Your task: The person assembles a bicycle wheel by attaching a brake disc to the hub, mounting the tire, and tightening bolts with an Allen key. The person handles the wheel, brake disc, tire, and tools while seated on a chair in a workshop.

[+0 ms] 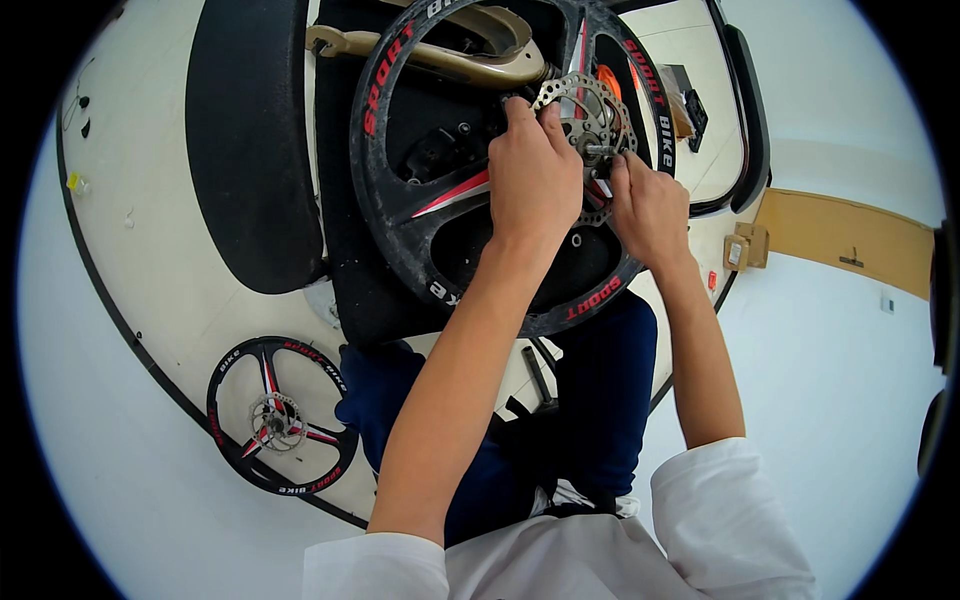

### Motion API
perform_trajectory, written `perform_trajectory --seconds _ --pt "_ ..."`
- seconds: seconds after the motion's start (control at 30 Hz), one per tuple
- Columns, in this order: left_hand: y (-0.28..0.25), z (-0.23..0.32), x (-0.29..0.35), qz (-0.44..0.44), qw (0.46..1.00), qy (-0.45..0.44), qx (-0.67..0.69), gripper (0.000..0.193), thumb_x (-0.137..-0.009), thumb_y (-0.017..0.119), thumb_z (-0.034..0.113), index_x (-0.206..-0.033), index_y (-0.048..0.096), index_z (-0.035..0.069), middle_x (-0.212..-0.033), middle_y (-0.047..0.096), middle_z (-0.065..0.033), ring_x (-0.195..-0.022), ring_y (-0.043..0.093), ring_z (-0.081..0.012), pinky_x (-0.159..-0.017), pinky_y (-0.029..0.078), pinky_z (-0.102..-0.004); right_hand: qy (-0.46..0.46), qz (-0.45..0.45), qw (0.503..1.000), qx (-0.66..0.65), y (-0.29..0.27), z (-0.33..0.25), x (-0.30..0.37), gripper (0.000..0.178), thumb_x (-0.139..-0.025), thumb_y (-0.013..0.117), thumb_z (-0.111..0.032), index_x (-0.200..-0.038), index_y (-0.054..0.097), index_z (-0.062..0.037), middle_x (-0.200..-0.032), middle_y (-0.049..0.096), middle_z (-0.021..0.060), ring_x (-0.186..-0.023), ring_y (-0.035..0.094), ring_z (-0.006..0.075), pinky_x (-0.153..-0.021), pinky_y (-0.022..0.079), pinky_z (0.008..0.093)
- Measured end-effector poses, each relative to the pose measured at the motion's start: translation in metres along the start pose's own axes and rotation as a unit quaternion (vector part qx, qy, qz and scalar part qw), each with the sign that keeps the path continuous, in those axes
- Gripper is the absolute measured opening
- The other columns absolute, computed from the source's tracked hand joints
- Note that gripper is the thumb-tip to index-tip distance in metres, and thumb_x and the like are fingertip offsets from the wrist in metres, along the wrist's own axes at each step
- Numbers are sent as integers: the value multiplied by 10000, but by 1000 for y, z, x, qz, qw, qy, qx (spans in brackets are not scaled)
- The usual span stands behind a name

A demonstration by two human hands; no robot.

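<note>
A black bicycle wheel (400, 220) with red and grey spoke blades stands in front of me, held in a beige bike frame (470, 60). A silver perforated brake disc (590, 110) sits at its hub. My left hand (533, 175) lies over the hub, fingers curled against the disc's left edge. My right hand (648, 205) pinches at the axle end just below the disc; what it grips is too small to tell.
A second matching wheel (280, 415) lies flat on the floor at lower left. A black tyre (250, 150) lies left of the wheel. A small cardboard box (745, 245) sits to the right. My knees in dark blue trousers (600, 400) are below the wheel.
</note>
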State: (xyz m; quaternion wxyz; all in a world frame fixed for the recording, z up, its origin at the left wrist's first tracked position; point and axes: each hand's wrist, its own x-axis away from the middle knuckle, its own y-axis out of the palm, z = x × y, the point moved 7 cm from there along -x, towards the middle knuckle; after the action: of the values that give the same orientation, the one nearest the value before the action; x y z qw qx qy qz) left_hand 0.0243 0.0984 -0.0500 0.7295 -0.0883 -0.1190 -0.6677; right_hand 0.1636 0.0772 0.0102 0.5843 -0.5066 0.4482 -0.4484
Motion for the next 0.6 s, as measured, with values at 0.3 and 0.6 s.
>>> perform_trajectory --seconds 0.3,0.6 --pt "10 4 -3 0 1000 1 -3 263 -1018 447 180 -982 476 -79 -788 649 -320 -786 659 -471 -668 518 -522 -199 -29 978 -62 1 19 -15 138 -901 551 -92 -801 539 3 -694 539 163 -657 564 366 -602 456 464" --pt "10 7 -5 12 999 -4 -33 263 -1021 453 187 -992 470 -74 -775 649 -315 -781 658 -474 -656 516 -519 -250 45 966 -56 -1 16 -18 180 -854 617 -91 -720 508 -41 -596 520 95 -589 533 278 -582 456 402"
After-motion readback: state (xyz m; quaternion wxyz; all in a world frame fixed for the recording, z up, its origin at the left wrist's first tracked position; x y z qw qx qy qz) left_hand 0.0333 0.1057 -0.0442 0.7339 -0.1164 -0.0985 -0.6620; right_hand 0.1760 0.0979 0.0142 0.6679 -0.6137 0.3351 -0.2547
